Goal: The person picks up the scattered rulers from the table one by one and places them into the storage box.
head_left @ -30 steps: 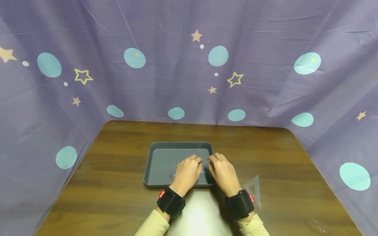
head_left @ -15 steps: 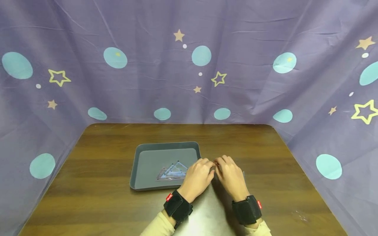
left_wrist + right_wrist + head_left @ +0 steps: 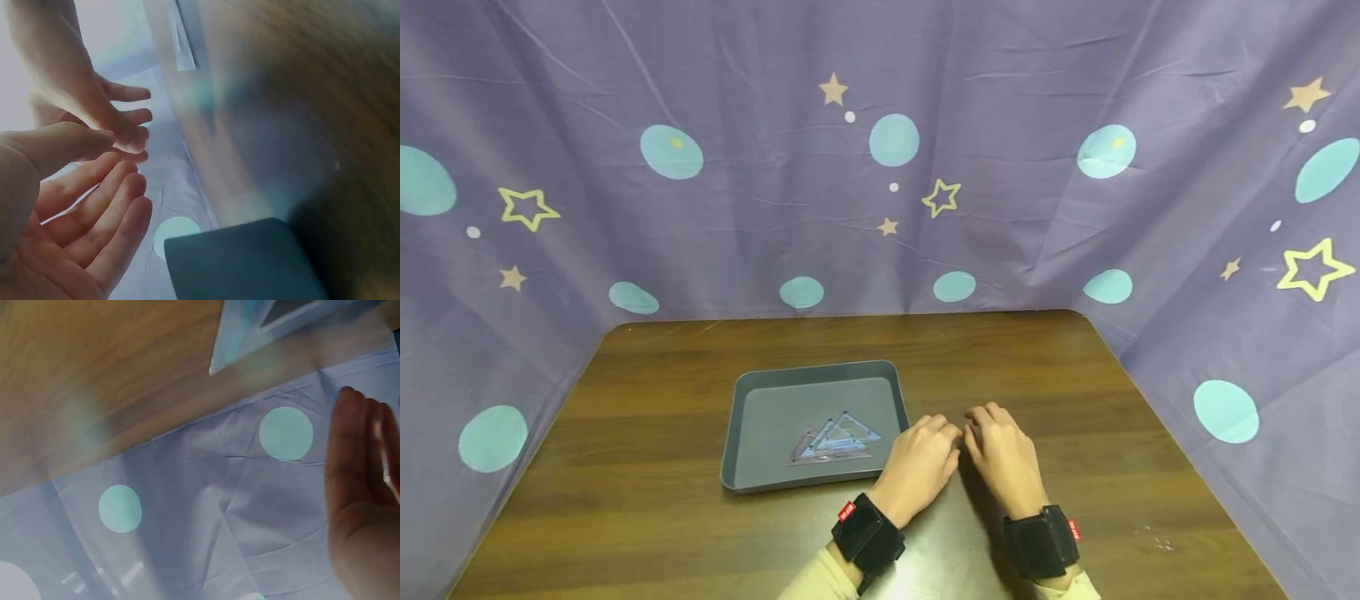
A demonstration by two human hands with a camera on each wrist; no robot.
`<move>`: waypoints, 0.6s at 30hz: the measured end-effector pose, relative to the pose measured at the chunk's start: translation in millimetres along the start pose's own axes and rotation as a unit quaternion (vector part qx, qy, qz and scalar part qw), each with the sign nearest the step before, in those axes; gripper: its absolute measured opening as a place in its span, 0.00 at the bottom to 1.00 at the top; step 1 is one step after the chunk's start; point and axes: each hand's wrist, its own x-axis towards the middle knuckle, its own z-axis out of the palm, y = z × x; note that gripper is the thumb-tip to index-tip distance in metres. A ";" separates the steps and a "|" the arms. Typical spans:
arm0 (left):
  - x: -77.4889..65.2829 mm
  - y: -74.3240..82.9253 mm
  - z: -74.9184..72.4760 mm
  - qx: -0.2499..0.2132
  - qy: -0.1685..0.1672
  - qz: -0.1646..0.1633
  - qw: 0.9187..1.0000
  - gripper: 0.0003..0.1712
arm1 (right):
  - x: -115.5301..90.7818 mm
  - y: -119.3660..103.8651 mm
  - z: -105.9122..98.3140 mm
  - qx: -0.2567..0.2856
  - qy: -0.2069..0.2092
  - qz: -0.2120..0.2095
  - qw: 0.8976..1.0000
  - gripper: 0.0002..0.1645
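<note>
My left hand [image 3: 921,458] hovers at the right front corner of the grey tray [image 3: 775,400], fingers loosely bent. In the left wrist view its palm faces the camera and nothing lies between the fingers. Just to its right is my right hand [image 3: 1006,458], the two sets of fingertips slightly apart. The right wrist view shows its fingers bent together, holding nothing visible. Several bluish and clear set squares [image 3: 842,437] lie overlapping in the tray. One more clear set square [image 3: 240,337] is on the table near the right hand; in the head view that hand hides it.
The brown wooden table [image 3: 662,367] has rounded back corners. A purple curtain [image 3: 760,192] with stars and dots encloses it at the back and sides. Light glares off the tabletop in front of the hands.
Both hands have moved right, from over the tray's right end to beside it, uncovering the set squares inside. The head view has turned right, and the loose set square has become hidden.
</note>
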 end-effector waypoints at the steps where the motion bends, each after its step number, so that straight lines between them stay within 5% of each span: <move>1: 0.5 1.3 1.0 0.006 -0.004 0.001 1.000 0.11 | -0.8 1.3 0.4 -0.002 -0.004 0.012 1.000 0.08; 10: 4.3 9.2 11.5 0.005 -0.035 -0.011 0.999 0.13 | -6.7 10.9 2.8 -0.021 -0.045 0.100 0.994 0.15; 18: 6.3 12.7 21.3 -0.001 -0.045 -0.016 0.999 0.15 | -8.8 20.7 6.2 -0.035 -0.096 0.124 0.987 0.25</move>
